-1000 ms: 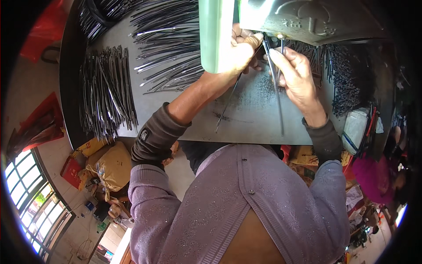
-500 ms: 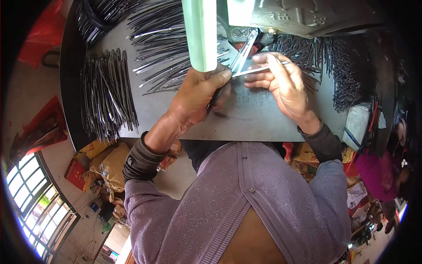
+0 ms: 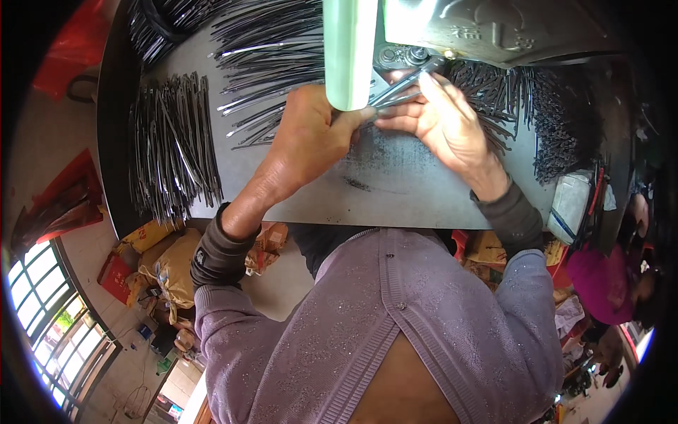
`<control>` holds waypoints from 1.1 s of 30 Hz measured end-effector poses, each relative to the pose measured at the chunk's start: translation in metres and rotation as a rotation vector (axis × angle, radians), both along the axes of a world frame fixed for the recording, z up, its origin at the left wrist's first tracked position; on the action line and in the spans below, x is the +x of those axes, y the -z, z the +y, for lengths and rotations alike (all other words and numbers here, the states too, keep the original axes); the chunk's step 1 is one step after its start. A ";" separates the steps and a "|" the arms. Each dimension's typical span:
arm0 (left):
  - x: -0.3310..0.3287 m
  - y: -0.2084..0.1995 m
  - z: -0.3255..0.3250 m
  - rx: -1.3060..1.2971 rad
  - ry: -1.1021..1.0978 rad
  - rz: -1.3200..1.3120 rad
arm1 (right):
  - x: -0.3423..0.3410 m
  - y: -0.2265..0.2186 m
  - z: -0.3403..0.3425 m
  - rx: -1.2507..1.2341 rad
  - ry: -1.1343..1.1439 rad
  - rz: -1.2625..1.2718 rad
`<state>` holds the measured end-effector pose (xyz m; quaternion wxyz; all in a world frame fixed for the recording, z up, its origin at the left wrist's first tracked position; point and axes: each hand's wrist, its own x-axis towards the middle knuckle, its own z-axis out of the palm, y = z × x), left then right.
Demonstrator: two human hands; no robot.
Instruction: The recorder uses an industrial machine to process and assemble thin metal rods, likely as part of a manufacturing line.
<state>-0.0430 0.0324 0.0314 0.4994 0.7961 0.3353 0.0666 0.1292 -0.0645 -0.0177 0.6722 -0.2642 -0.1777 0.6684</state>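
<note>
Several thin, shiny metal strips [image 3: 397,92] lie bundled between my hands, just below the machine. My left hand [image 3: 307,134] is closed on their near ends, with the thumb pressed on top; its other fingers are mostly hidden behind the hand. Around the far part of the same strips curl the fingers and thumb of my right hand [image 3: 455,131]. A pale green, glowing upright panel [image 3: 349,56] covers part of the view just above my left thumb. Beneath both hands is the grey metal tabletop [image 3: 318,201].
Dark thin strips [image 3: 272,56] are spread behind my left hand, and another pile [image 3: 173,148] lies at the left. More dark pieces [image 3: 491,92] and a dense heap [image 3: 565,134] sit at the right. A metal machine housing [image 3: 487,32] overhangs the back. A whitish box [image 3: 571,201] stands at the right edge.
The strips, fanned apart before, are now drawn together into a bundle. My right hand has moved up and left, its fingers closing round them. My left hand has shifted slightly upward.
</note>
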 end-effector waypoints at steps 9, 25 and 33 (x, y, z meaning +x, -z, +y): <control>0.015 0.029 0.003 -1.027 -0.519 -0.711 | 0.053 0.006 -0.011 0.017 0.208 0.066; 0.048 0.029 -0.004 -0.994 -0.505 -1.001 | 0.041 0.003 -0.006 -0.064 0.348 -0.126; 0.044 0.024 -0.006 -0.858 -0.596 -0.911 | 0.035 0.005 -0.004 -0.068 0.374 -0.126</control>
